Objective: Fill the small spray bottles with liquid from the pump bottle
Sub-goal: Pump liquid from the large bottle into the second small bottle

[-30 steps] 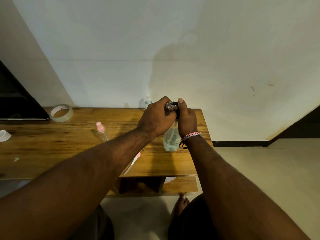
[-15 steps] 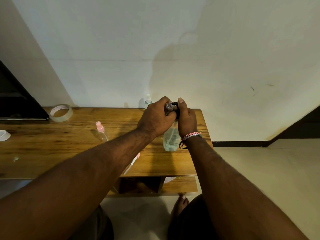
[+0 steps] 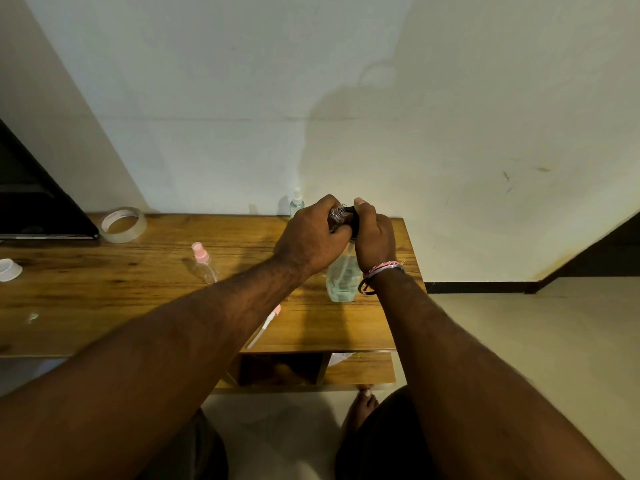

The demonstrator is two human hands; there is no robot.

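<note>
Where the wooden table (image 3: 104,299) meets the left frame edge, a white cap-like piece (image 3: 8,269) lies, with a roll of clear tape (image 3: 123,225) behind it near the wall. Pink-capped spray bottle (image 3: 204,261): clear, standing upright left of centre. Pink-tipped sprayer head with dip tube (image 3: 265,325): lying loose on the tabletop, partly under the left forearm. White-capped spray bottle (image 3: 296,202): upright at the table's back edge against the wall. Left hand (image 3: 311,237): fingers curled round a small clear bottle (image 3: 337,216), held at the pump's black head. Pump bottle (image 3: 343,278): clear, holding pale liquid, standing near the table's right end. Right hand (image 3: 374,237): fingers wrapped round the pump top, thumb above; bracelets (image 3: 379,271) on the wrist.
</note>
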